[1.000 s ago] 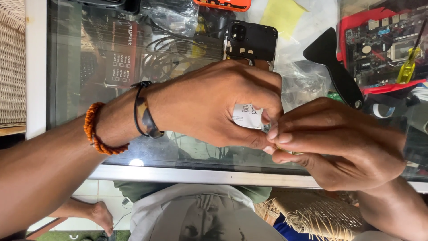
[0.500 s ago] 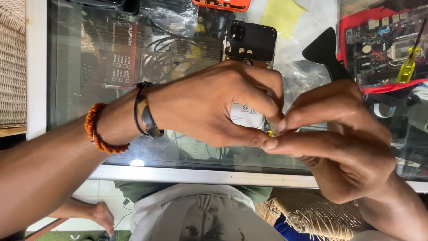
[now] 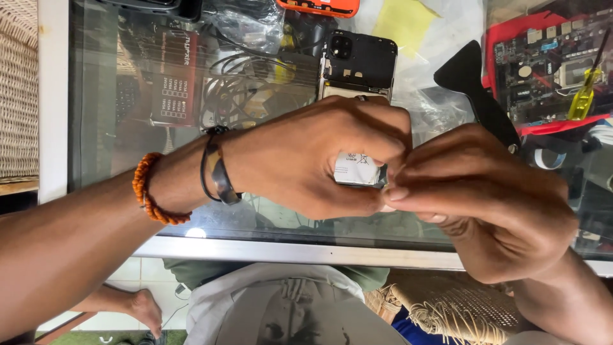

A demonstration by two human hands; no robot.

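My left hand [image 3: 306, 156], with a black band and an orange bead bracelet on its wrist, is closed around a small white labelled part [image 3: 356, 170], perhaps a phone battery; most of it is hidden by my fingers. My right hand [image 3: 485, 198] meets it from the right, its thumb and fingertips pinched on the part's edge, where a tiny dark piece [image 3: 385, 186] shows. Both hands hover above the glass tabletop [image 3: 115, 147]. Just behind them lies a black phone with its back cover off [image 3: 357, 64].
Behind the hands lie tangled cables [image 3: 236, 89], clear plastic bags, a yellow sheet [image 3: 405, 22], an orange object [image 3: 319, 6], and a black pick-shaped tool [image 3: 472, 83]. A circuit board in a red tray [image 3: 543, 64] with a yellow-handled screwdriver [image 3: 584, 96] is at the right. Wicker [image 3: 19, 89] borders the left.
My right hand has shifted up and closed tighter against my left fingertips. My left hand has turned slightly, showing more of the white part.
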